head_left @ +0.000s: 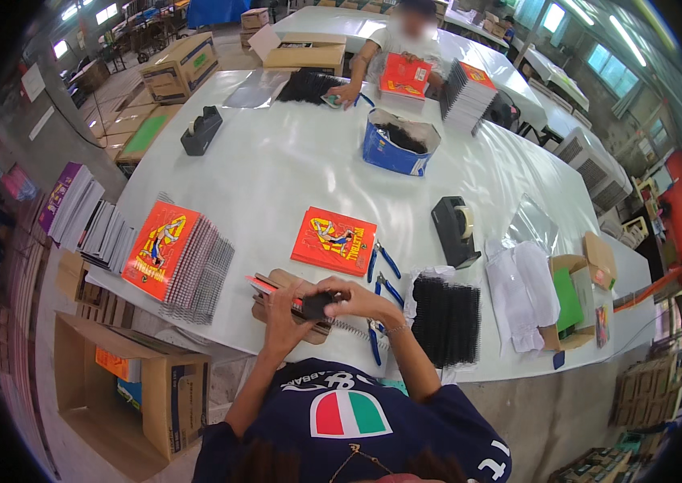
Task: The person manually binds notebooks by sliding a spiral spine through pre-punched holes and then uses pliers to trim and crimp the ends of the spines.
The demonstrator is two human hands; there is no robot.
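At the near table edge, my left hand is closed on a red-covered notebook held edge-on above brown cardboard. My right hand pinches a small dark piece against its edge; I cannot make out its kind. A thin spiral coil runs out to the right under my right wrist. Just beyond my hands lies a short stack of red books. Blue-handled pliers lie by my right hand, with more next to them. Further right is a bundle of black spiral coils.
Spiral-bound red books are stacked at left. Tape dispensers and a blue bag of black scraps stand on the table. Opposite, a co-worker's hand rests near black coils. An open carton stands lower left.
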